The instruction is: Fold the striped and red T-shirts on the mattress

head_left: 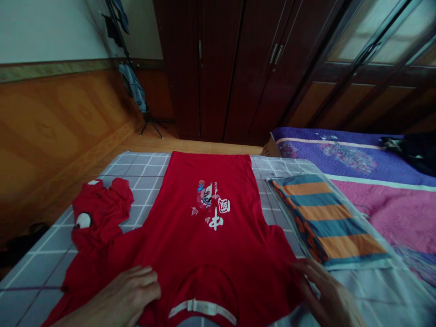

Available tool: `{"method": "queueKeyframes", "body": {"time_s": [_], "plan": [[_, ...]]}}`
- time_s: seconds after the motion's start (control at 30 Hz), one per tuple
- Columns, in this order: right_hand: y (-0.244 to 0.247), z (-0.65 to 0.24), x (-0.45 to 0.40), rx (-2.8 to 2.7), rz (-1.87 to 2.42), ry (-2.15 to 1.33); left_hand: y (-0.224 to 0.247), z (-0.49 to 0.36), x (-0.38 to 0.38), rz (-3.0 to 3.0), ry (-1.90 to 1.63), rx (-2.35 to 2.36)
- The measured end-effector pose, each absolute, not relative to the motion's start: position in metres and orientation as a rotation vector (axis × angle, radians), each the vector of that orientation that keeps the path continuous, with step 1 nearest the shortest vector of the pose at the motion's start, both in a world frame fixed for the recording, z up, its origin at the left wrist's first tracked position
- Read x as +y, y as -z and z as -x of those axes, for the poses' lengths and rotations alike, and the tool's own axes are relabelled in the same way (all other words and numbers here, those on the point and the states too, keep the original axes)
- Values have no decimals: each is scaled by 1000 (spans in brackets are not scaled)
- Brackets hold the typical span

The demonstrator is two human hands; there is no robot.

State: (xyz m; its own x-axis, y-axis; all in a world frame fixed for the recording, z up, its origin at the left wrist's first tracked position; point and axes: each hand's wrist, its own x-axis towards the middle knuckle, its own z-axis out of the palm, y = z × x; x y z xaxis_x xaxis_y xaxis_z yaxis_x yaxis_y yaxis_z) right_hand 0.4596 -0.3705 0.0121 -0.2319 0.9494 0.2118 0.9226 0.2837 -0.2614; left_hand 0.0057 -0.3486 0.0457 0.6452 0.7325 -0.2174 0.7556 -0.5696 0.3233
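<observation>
- Wardrobe (221, 68) with dark red-brown doors and slim metal handles, standing along the far side of the room, beyond a strip of pale wooden floor (204, 145).
- Bed cover (391, 209) in purple and pink with a floral pattern, spread out at the right; a dark bundle (415, 150) lies on it near the right edge of the view.
- Grey checked cloth (146, 165) with white grid lines, covering the surface in front of the person.
- Coat stand (127, 50) on thin legs in the far left corner, with blue and dark items hanging from it.
- Red T-shirt (218, 250) laid out across the middle of the checked cloth, printed side up, hem toward the wardrobe and collar toward the person.
- Folded striped cloth (327, 213) in orange and blue-green, lying flat to the right of the shirt.
- Red bunched garment (98, 209) with a white patch, crumpled to the left and meeting the shirt's sleeve; where one ends and the other begins is hard to tell.
- Right hand (327, 288), thumb and fingers pinching the edge of the sleeve on that side.
- Left hand (136, 286), fingers bent down onto the shirt beside the collar; whether it grips the fabric I cannot tell.
- Print (211, 204) of white characters and a colourful figure on the shirt's chest.
- Label (206, 307), whitish, inside the collar.
</observation>
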Motion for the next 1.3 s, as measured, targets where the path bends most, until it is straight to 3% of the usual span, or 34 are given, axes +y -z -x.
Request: {"method": "queueKeyframes", "body": {"time_s": [0.13,0.33,0.6,0.83,1.07,1.3], "plan": [[-5,-464,-354,-2004,2063,-25,-60,-50,-327,-2588,148,852],[-16,-455,-351,-1634,2374,-420,-80,-139,-290,-2670,161,585],[-11,-466,-359,-931,2012,-1052,-33,-230,-238,-2793,-160,517],[-31,-449,-357,-842,1871,-1614,4,-256,-238,-2752,-218,479],[-41,-437,-354,-442,1566,-1526,15,-251,-247,-2786,-380,609],[-38,-442,-373,-390,1752,-1128,8,-256,-244,-2734,-335,406]]}}
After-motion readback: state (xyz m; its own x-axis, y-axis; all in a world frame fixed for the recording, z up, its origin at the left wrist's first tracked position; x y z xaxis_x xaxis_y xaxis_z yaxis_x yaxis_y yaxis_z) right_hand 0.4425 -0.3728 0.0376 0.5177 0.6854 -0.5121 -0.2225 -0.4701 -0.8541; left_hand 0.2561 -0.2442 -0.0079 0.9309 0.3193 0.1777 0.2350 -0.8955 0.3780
